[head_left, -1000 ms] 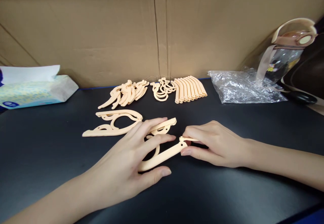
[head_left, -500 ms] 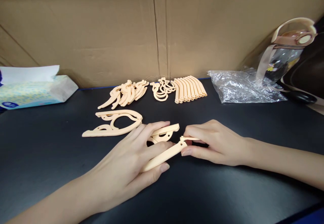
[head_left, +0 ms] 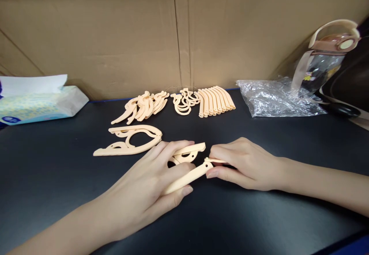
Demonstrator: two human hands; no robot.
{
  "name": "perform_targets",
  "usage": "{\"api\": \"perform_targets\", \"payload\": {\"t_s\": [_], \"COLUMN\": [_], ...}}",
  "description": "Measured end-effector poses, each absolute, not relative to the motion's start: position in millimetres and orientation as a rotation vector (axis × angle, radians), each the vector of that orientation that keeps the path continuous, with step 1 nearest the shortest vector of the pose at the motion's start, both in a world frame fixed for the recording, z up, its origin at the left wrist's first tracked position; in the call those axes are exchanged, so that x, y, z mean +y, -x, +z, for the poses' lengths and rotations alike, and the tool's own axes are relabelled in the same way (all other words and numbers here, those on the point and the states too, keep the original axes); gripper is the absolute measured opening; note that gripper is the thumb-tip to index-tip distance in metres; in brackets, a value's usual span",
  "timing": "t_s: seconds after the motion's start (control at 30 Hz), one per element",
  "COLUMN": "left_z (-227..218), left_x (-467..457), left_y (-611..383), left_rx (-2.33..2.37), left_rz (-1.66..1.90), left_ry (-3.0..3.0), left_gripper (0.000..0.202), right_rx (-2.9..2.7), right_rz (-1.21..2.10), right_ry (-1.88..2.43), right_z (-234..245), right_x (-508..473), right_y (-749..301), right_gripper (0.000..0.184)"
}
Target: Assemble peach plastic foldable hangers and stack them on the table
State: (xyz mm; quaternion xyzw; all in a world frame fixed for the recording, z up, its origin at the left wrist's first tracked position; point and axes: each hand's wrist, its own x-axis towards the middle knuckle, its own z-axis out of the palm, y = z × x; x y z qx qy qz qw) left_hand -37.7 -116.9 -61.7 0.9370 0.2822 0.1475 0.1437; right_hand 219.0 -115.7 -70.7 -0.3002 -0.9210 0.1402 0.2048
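My left hand (head_left: 155, 174) is closed around a cream plastic folding hanger (head_left: 188, 177), its fingers reaching between the two arms. The far arm (head_left: 190, 148) points right beside the near one. Between thumb and fingers, my right hand (head_left: 240, 164) pinches a thin cream hanger arm piece (head_left: 217, 160). A small peg at that piece's tip sits at the holed end of the hanger's near arm; I cannot tell whether it is seated in the hole. Most of the piece is hidden by my right fingers. Another folded hanger (head_left: 144, 147) lies just beyond my left hand.
Loose curved arms (head_left: 147, 107), hook pieces (head_left: 182, 105) and a row of slim strips (head_left: 216, 102) lie along the back of the dark table (head_left: 219, 224). Tissues (head_left: 43, 101) stand at left. A clear plastic bag (head_left: 276, 101) and a bottle (head_left: 325, 62) are at right.
Both hands stay nearly in place. The held hanger's ends and the pinched arm piece have shifted very slightly toward me.
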Motion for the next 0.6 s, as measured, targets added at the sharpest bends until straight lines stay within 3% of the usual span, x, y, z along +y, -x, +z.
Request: {"api": "perform_targets", "payload": {"t_s": [0.33,0.6], "left_z": [-63.4,-63.1], "left_x": [-117.3,-118.9], "left_y": [39.1,39.1], "left_rx": [0.780,0.768], "left_rz": [0.413,0.395], "left_ry": [-2.696,-2.678], "left_gripper": [0.027,0.022], "right_rx": [-2.587,-2.546], "right_rz": [-0.240,-0.452], "right_ry": [0.786,0.746], "right_z": [-70.5,-68.6], "right_x": [-119.2,-118.6], "right_y": [-218.2,-218.1], "right_gripper": [0.052,0.057]}}
